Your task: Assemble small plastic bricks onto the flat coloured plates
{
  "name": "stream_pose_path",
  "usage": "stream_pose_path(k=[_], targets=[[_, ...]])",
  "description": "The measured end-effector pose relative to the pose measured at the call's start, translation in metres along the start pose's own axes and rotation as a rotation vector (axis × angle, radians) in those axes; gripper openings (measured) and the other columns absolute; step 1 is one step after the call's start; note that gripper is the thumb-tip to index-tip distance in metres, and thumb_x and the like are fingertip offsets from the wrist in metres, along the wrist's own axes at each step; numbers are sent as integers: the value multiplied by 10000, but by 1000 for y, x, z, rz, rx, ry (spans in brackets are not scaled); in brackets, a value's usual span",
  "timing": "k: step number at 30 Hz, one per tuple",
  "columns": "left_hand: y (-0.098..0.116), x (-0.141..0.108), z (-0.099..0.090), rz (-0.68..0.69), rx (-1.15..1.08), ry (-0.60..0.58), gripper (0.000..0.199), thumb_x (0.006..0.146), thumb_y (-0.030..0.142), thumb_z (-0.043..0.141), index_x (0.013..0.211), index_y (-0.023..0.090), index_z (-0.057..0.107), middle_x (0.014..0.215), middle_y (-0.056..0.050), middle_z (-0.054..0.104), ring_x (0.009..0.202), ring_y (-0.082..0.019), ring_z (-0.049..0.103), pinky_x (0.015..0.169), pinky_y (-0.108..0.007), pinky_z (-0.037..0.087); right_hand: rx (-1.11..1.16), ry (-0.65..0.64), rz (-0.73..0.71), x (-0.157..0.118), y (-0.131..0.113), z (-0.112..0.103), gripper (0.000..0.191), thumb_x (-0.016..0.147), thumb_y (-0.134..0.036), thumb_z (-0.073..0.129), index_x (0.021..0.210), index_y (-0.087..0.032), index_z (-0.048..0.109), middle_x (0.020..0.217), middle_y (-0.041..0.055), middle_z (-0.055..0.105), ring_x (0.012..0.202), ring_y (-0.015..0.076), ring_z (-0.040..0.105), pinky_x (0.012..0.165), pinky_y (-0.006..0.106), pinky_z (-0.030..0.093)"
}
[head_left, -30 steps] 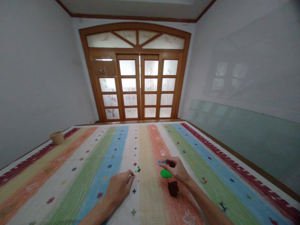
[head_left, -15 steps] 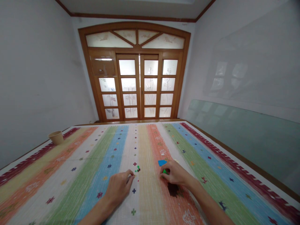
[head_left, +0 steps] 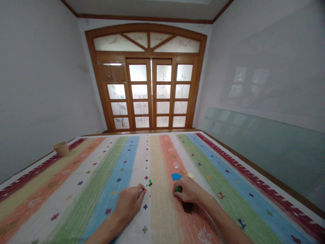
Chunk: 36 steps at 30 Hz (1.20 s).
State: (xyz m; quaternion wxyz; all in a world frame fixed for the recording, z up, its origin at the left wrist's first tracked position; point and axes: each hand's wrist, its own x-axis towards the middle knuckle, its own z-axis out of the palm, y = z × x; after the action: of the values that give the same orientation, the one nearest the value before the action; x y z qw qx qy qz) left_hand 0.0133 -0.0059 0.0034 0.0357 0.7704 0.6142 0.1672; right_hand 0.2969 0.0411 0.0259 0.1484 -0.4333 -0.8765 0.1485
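My left hand (head_left: 130, 201) rests over the blue and white stripes, its thumb and forefinger pinched on something small and pale that I cannot make out. Just right of those fingertips lie small green and dark red bits (head_left: 149, 183). My right hand (head_left: 189, 189) is closed round a green piece (head_left: 178, 189) above the orange stripe. A flat blue piece (head_left: 176, 176) lies beyond its fingers, and pale yellow bits (head_left: 190, 175) show behind the knuckles. Under the right palm, partly hidden, is a dark brown piece (head_left: 188, 206).
A striped cloth (head_left: 158, 217) covers the table. Near its far left edge stands a tan cup (head_left: 61, 149). A small white bit (head_left: 176, 167) lies beyond the blue piece. A greenish glass panel (head_left: 266, 145) leans along the right wall.
My right hand has shifted and turned slightly, showing more of the yellow bits and a rounder view of the green piece. My left hand has barely moved.
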Motion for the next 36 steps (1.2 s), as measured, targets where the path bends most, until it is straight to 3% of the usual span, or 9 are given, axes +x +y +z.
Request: stream_pose_path(k=[18, 36], targets=[[1, 0, -2, -4, -10, -3, 283, 958, 356, 453, 996, 245, 711, 860, -55, 766, 834, -225, 718, 701, -270, 451, 25, -38, -1, -2, -12, -6, 196, 697, -111, 654, 790, -231, 778, 689, 14, 726, 654, 166, 634, 620, 249, 389], [1, 0, -3, -2, -14, -5, 274, 953, 352, 463, 999, 242, 710, 863, -54, 767, 835, -221, 718, 702, -270, 451, -6, -10, 15, -2, -4, -6, 224, 694, -92, 641, 806, -226, 782, 726, 35, 727, 722, 182, 634, 620, 248, 386]])
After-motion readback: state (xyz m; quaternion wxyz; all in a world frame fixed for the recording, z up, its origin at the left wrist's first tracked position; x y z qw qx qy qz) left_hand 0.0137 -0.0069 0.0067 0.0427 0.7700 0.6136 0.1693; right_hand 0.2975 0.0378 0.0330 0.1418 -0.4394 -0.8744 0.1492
